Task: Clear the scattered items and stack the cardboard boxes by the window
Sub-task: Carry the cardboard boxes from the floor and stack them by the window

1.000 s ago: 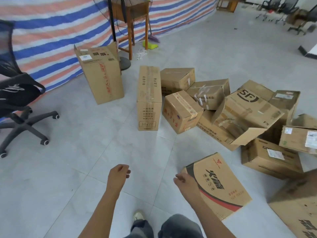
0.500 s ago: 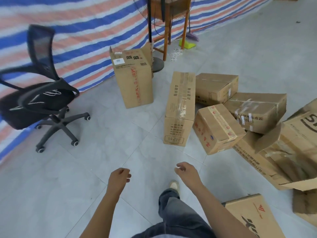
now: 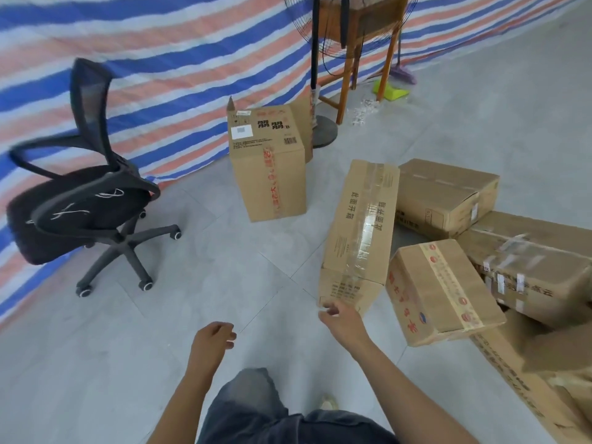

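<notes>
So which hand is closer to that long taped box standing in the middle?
The right. The right hand is just at the near bottom corner of the long taped box, whether touching I cannot tell; the left hand hangs farther left, over bare floor.

I see matt brown cardboard on each carton. The long box [image 3: 347, 238] wears a glossy strip of clear tape [image 3: 368, 225] down its face. The tall box [image 3: 272, 174] has red-printed tape and a white paper label [image 3: 242, 133]. The floor [image 3: 128, 363] is smooth grey tile with a faint sheen. The striped tarp [image 3: 144, 59] looks like woven plastic. The office chair [image 3: 83, 200] has a black mesh back and plastic base. The stool [image 3: 389, 59] is brown wood.
</notes>
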Motion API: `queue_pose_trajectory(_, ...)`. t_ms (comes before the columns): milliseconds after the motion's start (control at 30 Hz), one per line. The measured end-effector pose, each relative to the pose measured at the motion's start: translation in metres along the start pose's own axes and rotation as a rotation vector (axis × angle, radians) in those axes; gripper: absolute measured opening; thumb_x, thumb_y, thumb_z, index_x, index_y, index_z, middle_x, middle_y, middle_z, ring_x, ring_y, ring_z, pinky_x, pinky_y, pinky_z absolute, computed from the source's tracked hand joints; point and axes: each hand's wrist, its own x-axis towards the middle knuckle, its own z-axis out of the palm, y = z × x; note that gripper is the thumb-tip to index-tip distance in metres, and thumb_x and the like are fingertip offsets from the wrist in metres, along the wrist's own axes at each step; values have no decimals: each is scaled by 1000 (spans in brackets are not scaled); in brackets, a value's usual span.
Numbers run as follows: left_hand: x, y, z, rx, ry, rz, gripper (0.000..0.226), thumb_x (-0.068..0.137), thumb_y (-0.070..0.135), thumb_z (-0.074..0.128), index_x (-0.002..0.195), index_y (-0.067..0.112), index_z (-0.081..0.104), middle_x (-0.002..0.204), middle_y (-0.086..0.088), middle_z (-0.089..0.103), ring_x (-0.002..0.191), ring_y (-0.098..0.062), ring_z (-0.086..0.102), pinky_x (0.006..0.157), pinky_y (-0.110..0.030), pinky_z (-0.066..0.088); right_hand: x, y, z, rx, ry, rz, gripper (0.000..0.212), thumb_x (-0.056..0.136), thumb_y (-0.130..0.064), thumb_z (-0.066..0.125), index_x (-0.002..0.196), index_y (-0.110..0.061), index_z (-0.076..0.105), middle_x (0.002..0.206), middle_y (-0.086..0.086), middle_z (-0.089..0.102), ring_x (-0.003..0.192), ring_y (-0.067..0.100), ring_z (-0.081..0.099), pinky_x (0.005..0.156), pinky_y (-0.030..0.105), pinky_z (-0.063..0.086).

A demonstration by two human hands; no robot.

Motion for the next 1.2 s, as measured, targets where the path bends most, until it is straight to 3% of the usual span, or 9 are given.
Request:
queue_pose_trajectory(233, 111, 73, 0, -83, -1, -54, 16, 95, 9, 47, 102, -2, 57, 96, -16, 60, 87, -29, 54, 77, -33, 37, 76, -35, -31, 79, 134, 90, 37, 91, -21, 53, 126, -9, 53, 114, 5, 58, 98, 17, 52, 89, 30, 42)
queue_pose_trajectory(433, 230, 162, 14, 6, -169, 51, 14, 94, 11, 50, 99, 0, 57, 94, -16, 61, 79, -26, 56, 77, -32, 38, 153, -76, -24, 115, 253, 227, 39, 90, -18, 53, 127, -6, 53, 120, 9, 59, 108, 23, 54, 96, 35, 43)
queue_pose_trajectory(600, 304, 226, 5, 82, -253, 103, 14, 92, 13, 51, 96, 3, 60, 83, -9, 62, 69, -17, 57, 76, -33, 40, 206, -133, -5, 118, 312, 283, 33, 91, -15, 50, 121, -2, 57, 116, 11, 61, 91, 17, 52, 82, 26, 44)
queue_pose_trajectory(733, 345, 249, 10, 150, -296, 63, 13, 92, 12, 51, 96, 3, 60, 81, -7, 62, 71, -18, 57, 74, -31, 41, 229, -158, -6, 129, 295, 350, 39, 92, -16, 50, 130, -5, 51, 124, 9, 57, 88, 14, 52, 64, 19, 41)
queue_pose_trajectory(900, 368, 261, 51, 308, -451, 28, 13, 93, 14, 50, 91, 6, 60, 84, -8, 63, 74, -20, 58, 73, -30, 41, 259, -158, -29, 198, 408, 463, 35, 93, -21, 50, 124, -7, 54, 123, 7, 58, 99, 17, 52, 82, 23, 38)
queue_pose_trajectory(1000, 387, 288, 76, 447, -537, 83, 16, 94, 17, 50, 87, 8, 61, 86, -7, 64, 75, -19, 58, 74, -31, 41, 292, -160, -47, 280, 437, 489, 38, 92, -22, 50, 127, -6, 51, 123, 7, 57, 99, 19, 53, 85, 28, 41)
queue_pose_trajectory(1100, 417, 344, 97, 444, -473, 175, 18, 94, 14, 48, 81, 10, 59, 83, -6, 62, 75, -20, 56, 73, -31, 40, 334, -173, -79, 363, 483, 459, 39, 92, -22, 50, 128, -6, 51, 125, 9, 57, 104, 22, 55, 90, 34, 44)
queue_pose_trajectory(1200, 439, 397, 122, 423, -420, 264, 16, 94, 13, 47, 90, 4, 60, 82, -7, 62, 78, -23, 57, 74, -32, 42, 365, -191, -113, 368, 518, 399, 39, 92, -22, 50, 128, -6, 52, 126, 7, 57, 107, 19, 54, 85, 24, 38)
